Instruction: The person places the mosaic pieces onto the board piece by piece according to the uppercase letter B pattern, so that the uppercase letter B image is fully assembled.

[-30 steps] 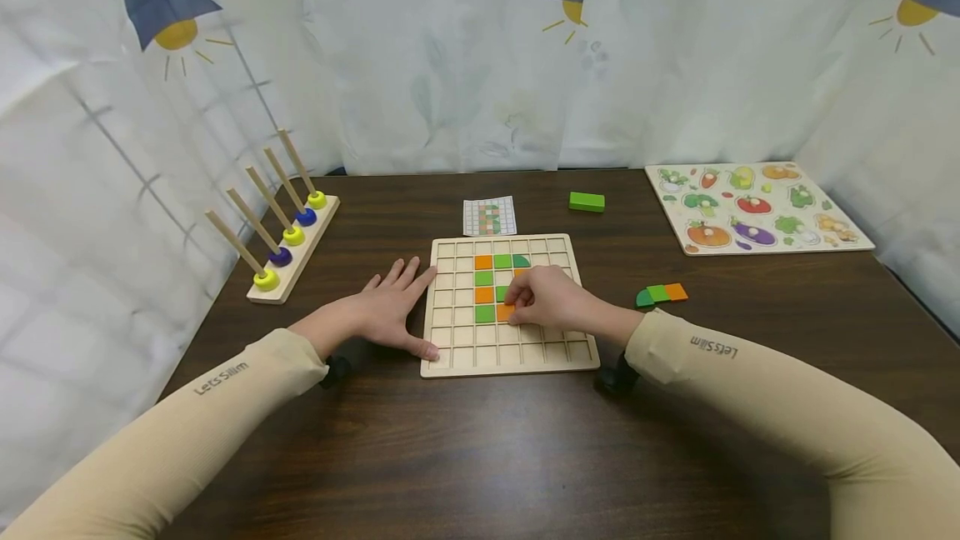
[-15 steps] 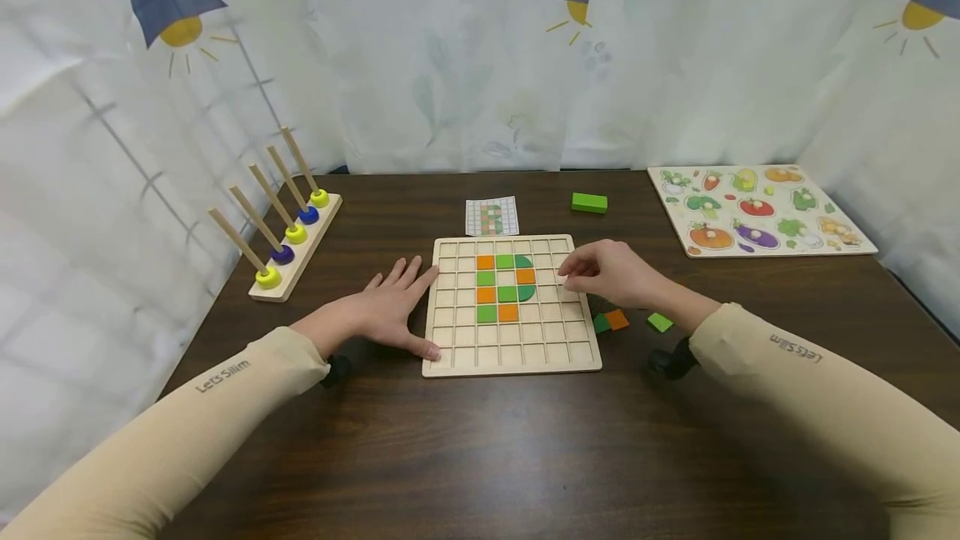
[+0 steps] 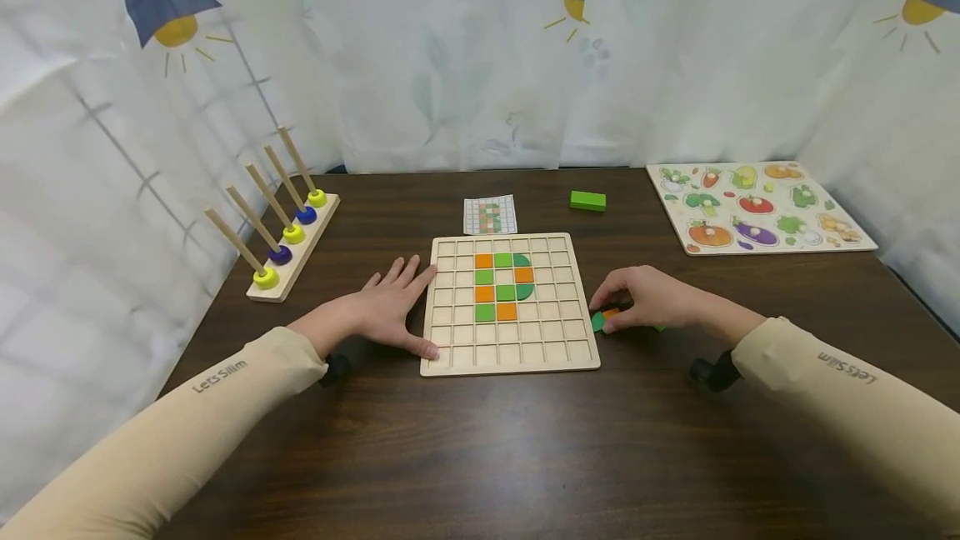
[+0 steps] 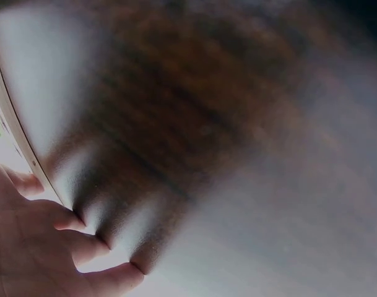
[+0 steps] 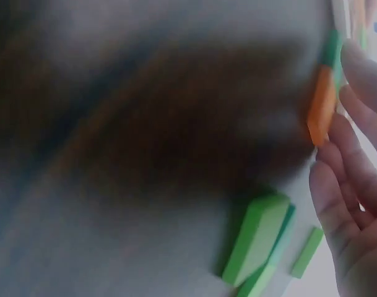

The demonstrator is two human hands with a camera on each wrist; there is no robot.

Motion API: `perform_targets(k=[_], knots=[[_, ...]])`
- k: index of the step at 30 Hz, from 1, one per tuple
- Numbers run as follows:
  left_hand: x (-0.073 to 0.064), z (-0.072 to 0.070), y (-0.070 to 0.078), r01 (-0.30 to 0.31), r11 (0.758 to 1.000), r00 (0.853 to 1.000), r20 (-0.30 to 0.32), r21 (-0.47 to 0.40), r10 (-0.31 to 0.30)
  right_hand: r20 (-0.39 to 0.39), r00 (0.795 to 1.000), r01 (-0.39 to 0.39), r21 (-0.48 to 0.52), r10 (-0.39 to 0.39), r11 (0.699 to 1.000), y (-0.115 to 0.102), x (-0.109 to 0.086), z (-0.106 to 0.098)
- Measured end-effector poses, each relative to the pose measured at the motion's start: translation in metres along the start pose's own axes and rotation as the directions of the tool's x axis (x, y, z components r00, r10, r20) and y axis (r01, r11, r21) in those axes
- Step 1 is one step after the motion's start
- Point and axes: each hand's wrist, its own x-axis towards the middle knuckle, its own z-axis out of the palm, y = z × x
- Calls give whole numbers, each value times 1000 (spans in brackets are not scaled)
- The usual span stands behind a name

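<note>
In the head view my right hand (image 3: 651, 298) is down at the tiles just right of the wooden grid board (image 3: 540, 352), fingers curled. A rounded green tile (image 3: 597, 322) lies between thumb and fingertips, with an orange tile (image 3: 612, 312) right beside it. The right wrist view shows the fingers close against both tiles. My left hand (image 3: 381, 315) rests spread at the board's left edge, thumb on its lower corner. On the board, green and orange squares and rounded green tiles (image 3: 523, 292) form a P-like figure.
A small pattern card (image 3: 490, 215) lies behind the board. Further off are a green block (image 3: 587, 201) and a vegetable puzzle board (image 3: 795, 244). A peg stand with rings (image 3: 273, 290) is at left. More green tiles (image 5: 307, 252) lie under my right hand.
My right hand has left the orange tile on the board, moved right and lowered onto the loose tiles beside it. My left hand stays in place.
</note>
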Motion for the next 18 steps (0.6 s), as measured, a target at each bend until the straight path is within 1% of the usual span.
perform_targets(k=[4,9,10,13,16,18], knots=[[0,0,-1,1,1000,1000,0,0,-1,-22,999,39,-61,-40,997,-2,2,6],[0,1,-1,1,1000,1000,-5,1,-1,-65,996,46,-110,-53,993,-5,1,9],[-1,1,-1,2,1000,1000,-6,1,-2,-71,996,41,-115,-50,992,-4,0,9],[-1,0,0,3,1000,1000,-7,-1,-3,-79,996,21,-92,-29,996,-4,0,8],[-1,0,0,2,1000,1000,-4,-1,-2,-80,997,-22,-61,17,998,-3,-1,7],[-1,-1,1,0,1000,1000,-4,-1,0,-82,996,-34,-64,28,997,-3,-2,6]])
